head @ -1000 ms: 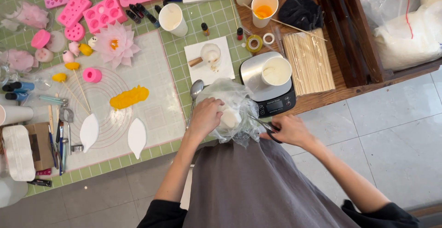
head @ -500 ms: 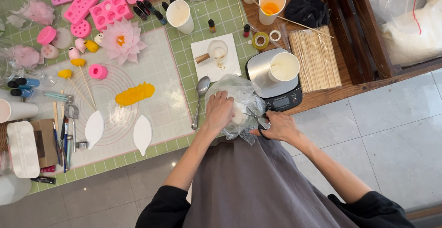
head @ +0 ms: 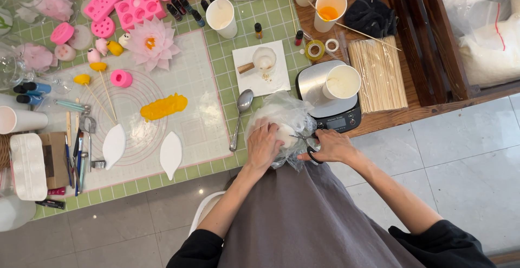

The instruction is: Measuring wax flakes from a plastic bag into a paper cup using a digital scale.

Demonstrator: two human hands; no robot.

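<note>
My left hand (head: 264,144) presses down on a clear plastic bag (head: 281,117) holding a white lump, at the near edge of the green cutting mat (head: 273,16). My right hand (head: 331,146) grips black-handled scissors (head: 306,145), their blades pointing left into the bag. A metal spoon (head: 240,115) lies just left of the bag. Directly behind the bag stands a kitchen scale (head: 331,105) with a white paper cup (head: 342,82) on it.
A translucent work mat (head: 189,122) carries a yellow piece (head: 163,106), two white leaf shapes (head: 170,155) and a pink flower (head: 150,43). Pink moulds (head: 140,6), cups and small bottles line the back. A bundle of wooden skewers (head: 377,74) lies right of the scale.
My right hand has brought the scissors up to the bag, and my left hand has shifted slightly on top of it. The view has drifted a little.
</note>
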